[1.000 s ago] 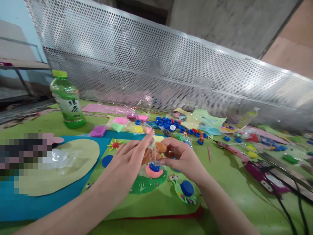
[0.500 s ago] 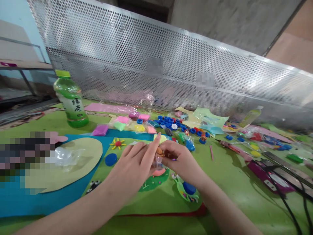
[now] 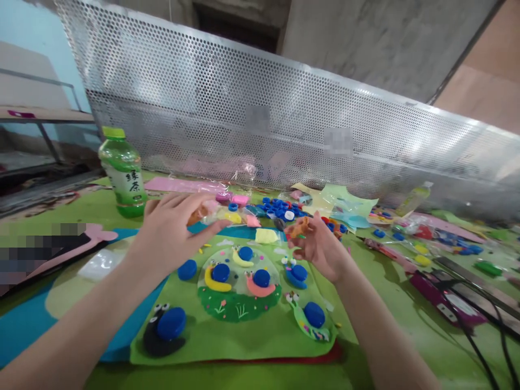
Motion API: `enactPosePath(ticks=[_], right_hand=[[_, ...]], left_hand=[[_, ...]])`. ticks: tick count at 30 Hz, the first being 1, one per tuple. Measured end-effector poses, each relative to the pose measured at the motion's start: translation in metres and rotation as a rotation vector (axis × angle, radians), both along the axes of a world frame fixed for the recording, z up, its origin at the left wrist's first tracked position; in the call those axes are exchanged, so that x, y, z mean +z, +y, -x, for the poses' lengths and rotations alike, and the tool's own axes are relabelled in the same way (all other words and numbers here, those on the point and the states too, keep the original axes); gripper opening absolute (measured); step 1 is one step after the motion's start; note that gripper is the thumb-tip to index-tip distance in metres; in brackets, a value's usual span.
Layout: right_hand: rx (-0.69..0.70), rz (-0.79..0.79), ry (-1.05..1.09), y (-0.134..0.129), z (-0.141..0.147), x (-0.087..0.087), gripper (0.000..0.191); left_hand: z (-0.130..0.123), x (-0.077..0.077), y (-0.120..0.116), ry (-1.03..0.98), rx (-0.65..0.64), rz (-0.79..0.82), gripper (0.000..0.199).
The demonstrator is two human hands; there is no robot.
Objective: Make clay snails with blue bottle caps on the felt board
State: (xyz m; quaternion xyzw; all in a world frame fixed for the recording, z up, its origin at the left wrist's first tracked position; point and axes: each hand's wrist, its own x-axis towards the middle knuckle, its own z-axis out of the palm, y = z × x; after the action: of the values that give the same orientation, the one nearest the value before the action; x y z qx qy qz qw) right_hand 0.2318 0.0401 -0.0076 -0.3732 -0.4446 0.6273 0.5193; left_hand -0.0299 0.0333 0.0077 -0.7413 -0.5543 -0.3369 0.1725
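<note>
My left hand [image 3: 170, 227] pinches a clear plastic bag [image 3: 209, 208] with orange clay inside, above the far left of the green craft sheet [image 3: 244, 346]. Between the fingers of my right hand [image 3: 323, 249] is a lump of orange clay [image 3: 299, 228], held over the sheet's far right. Several clay snails with blue bottle-cap shells lie on the sheet, among them a yellow snail [image 3: 212, 280], a pink snail [image 3: 260, 289] and a black snail [image 3: 154, 338]. A loose blue cap [image 3: 187, 270] sits near the sheet's left edge.
A green tea bottle [image 3: 125, 179] stands at the back left. Blue caps [image 3: 280, 210] and clay packets lie along the back, before a perforated metal panel [image 3: 227, 97]. At right are a glue gun [image 3: 382, 249], a magenta power strip [image 3: 439, 300] and black cables.
My hands have parted from the middle of the sheet, the left going left with the bag and the right going right with the orange clay. The snails beneath are now uncovered.
</note>
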Motion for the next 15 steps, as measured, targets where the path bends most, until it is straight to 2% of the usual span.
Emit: enactPosePath(ticks=[3, 8, 12, 15], right_hand=[[-0.06, -0.079, -0.098, -0.001, 0.005, -0.005, 0.048], [-0.075, -0.106, -0.117, 0.004, 0.006, -0.014, 0.046], [-0.067, -0.077, -0.081, 0.011, 0.002, -0.019, 0.048], [-0.054, -0.038, -0.055, 0.014, -0.002, -0.02, 0.058]], left_hand=[[0.001, -0.007, 0.007, 0.004, 0.033, 0.101, 0.04], [0.005, -0.016, 0.019, -0.027, 0.051, 0.263, 0.049], [0.008, -0.015, 0.021, -0.026, 0.034, 0.313, 0.05], [0.018, -0.009, 0.023, -0.035, 0.043, 0.37, 0.053]])
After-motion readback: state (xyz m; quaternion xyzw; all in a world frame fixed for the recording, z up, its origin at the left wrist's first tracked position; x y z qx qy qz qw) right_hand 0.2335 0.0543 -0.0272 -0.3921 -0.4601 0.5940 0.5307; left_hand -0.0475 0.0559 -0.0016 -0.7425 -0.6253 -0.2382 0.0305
